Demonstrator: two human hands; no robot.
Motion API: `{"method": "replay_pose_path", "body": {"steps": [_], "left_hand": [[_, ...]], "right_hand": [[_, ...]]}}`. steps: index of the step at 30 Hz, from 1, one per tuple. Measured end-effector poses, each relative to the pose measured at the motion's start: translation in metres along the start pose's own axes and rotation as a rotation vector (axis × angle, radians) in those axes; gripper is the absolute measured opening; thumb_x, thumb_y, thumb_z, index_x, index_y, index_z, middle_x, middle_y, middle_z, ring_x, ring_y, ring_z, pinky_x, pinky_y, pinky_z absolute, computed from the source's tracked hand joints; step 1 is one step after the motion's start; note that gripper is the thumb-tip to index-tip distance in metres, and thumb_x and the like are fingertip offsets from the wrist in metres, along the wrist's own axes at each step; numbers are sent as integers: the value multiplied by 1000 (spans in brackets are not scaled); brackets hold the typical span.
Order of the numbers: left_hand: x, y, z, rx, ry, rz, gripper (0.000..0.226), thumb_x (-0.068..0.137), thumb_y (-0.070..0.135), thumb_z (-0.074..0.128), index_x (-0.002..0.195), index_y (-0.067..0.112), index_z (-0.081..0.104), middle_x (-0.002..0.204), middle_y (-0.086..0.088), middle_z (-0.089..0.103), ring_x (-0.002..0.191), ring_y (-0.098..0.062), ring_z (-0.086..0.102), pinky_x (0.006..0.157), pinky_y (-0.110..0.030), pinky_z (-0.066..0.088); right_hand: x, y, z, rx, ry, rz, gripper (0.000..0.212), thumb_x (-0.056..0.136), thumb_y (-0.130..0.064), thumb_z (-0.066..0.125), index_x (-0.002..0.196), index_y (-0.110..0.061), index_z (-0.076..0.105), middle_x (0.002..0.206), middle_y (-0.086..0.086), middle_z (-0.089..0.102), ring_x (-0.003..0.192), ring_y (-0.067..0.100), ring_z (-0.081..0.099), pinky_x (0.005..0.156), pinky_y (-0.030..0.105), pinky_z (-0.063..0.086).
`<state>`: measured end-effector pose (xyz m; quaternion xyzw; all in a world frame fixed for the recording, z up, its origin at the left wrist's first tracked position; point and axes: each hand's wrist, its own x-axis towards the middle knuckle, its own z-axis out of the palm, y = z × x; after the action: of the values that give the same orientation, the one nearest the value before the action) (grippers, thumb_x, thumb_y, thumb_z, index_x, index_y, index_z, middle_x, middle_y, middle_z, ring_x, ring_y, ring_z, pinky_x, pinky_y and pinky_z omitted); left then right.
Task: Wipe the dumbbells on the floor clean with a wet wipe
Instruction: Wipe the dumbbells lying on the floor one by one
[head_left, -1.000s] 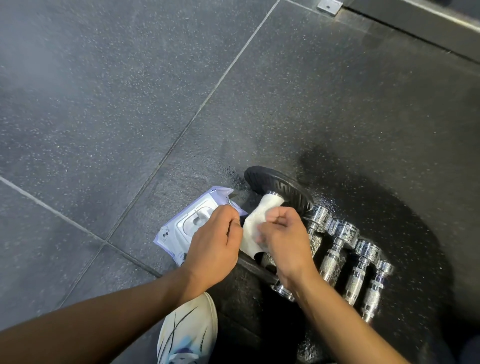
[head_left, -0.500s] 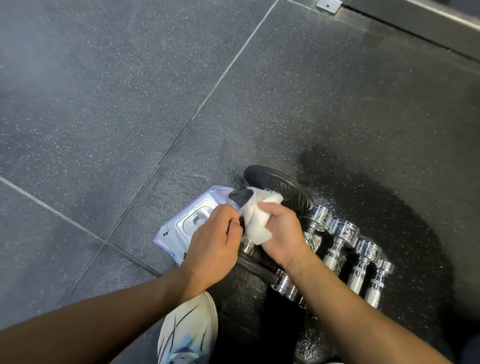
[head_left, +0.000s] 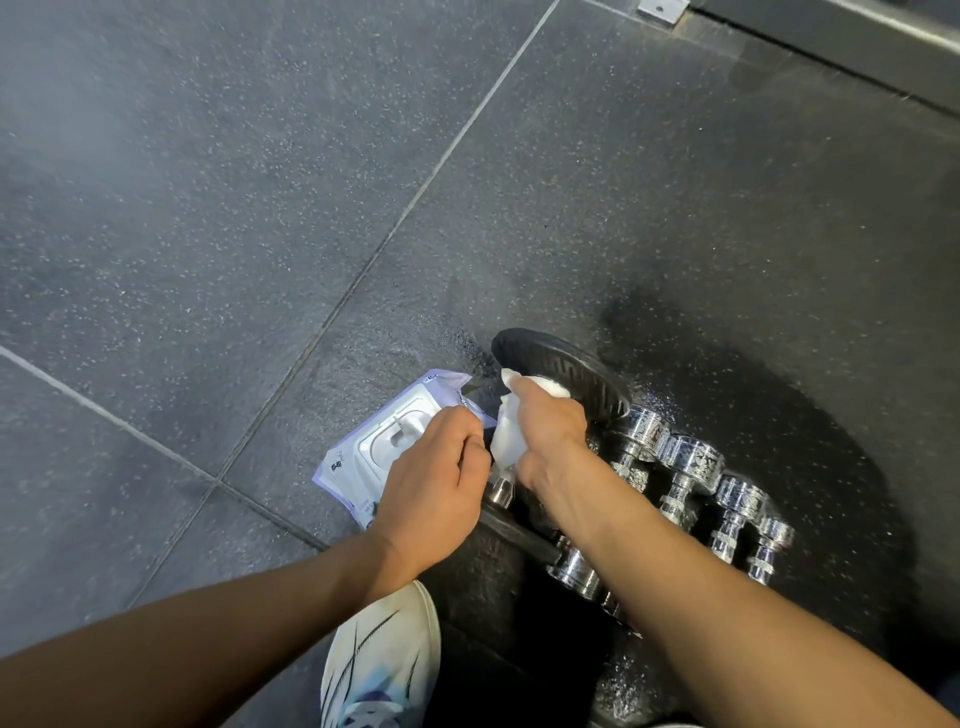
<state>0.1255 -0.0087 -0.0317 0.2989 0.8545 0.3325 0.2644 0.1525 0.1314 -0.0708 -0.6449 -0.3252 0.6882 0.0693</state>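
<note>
step: rubbing big dumbbell (head_left: 563, 387) top plate | right hand (head_left: 548, 434) squeezing wet wipe (head_left: 506, 439) | left hand (head_left: 434, 491) curled, gripping bar beside it | next: wiping shiny dumbbells (head_left: 691, 470), right of hands

A: Where is there room?
B: The floor (head_left: 234, 182) lies open on the left and far side; the wipes pack (head_left: 374, 457) lies just left of the big dumbbell (head_left: 566, 376).
A: And right?
B: Four chrome dumbbells (head_left: 691, 467) lie side by side, touching; a shoe (head_left: 384, 670) sits below.
</note>
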Motion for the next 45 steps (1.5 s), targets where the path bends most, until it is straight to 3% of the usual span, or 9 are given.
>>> {"method": "replay_pose_path", "body": {"steps": [4, 7, 16, 20, 25, 33, 37, 41, 45], "left_hand": [[1, -4, 0, -21, 2, -4, 17, 102, 32, 35, 87, 29, 42, 80, 9, 48, 69, -12, 48, 64, -35, 32], [1, -2, 2, -9, 7, 15, 17, 102, 32, 36, 88, 27, 43, 81, 7, 48, 70, -17, 43, 65, -39, 36], [0, -2, 1, 11, -12, 9, 18, 102, 33, 35, 88, 27, 44, 79, 9, 48, 67, -12, 48, 62, -35, 32], [3, -7, -1, -7, 0, -27, 19, 103, 33, 34, 88, 28, 44, 79, 8, 48, 71, -9, 49, 62, -33, 30], [2, -4, 1, 19, -15, -7, 18, 102, 33, 34, 86, 28, 42, 78, 7, 46, 71, -9, 48, 64, -34, 29], [3, -8, 1, 12, -11, -4, 20, 103, 33, 32, 86, 28, 41, 79, 7, 46, 68, -13, 46, 64, -36, 34], [6, -13, -1, -31, 5, -23, 21, 104, 35, 31, 84, 35, 40, 81, 9, 49, 75, -10, 50, 67, -36, 36], [4, -9, 1, -10, -12, -15, 21, 104, 33, 33, 85, 31, 40, 78, 7, 47, 70, -11, 48, 65, -37, 36], [6, -11, 0, -21, 3, -8, 22, 105, 32, 33, 85, 28, 41, 79, 8, 46, 70, -11, 47, 64, -36, 33]], "right_hand": [[-5, -5, -21, 172, -333, 67, 6, 89, -17, 71, 87, -11, 70, 62, 1, 59, 52, 17, 58, 54, 29, 49], [-2, -8, -36, 270, -544, 74, 33, 98, -19, 56, 66, -17, 65, 63, 0, 57, 57, 14, 60, 62, 31, 49], [-4, 0, 6, 13, 90, -29, 34, 77, -35, 84, 83, -8, 64, 86, 8, 74, 77, 27, 70, 78, 38, 61], [-1, -4, -4, 88, -115, 27, 21, 80, -19, 82, 77, -8, 65, 66, 5, 64, 57, 22, 61, 58, 31, 52], [14, -2, -32, 250, -541, 71, 23, 90, -21, 71, 70, -20, 59, 64, -2, 53, 57, 13, 54, 64, 32, 46], [3, -1, 8, -18, 101, -8, 38, 78, -32, 83, 95, -4, 65, 96, 13, 74, 86, 31, 72, 84, 45, 61], [4, -4, -4, 114, -131, 57, 18, 79, -18, 81, 78, -8, 66, 68, 6, 63, 56, 22, 61, 57, 31, 54], [14, 4, -23, 239, -518, 84, 27, 87, -21, 72, 65, -18, 54, 63, 0, 44, 60, 15, 46, 62, 31, 44], [8, 5, -19, 226, -428, 93, 20, 87, -16, 71, 74, -17, 57, 61, 0, 50, 55, 15, 52, 60, 31, 48]]}}
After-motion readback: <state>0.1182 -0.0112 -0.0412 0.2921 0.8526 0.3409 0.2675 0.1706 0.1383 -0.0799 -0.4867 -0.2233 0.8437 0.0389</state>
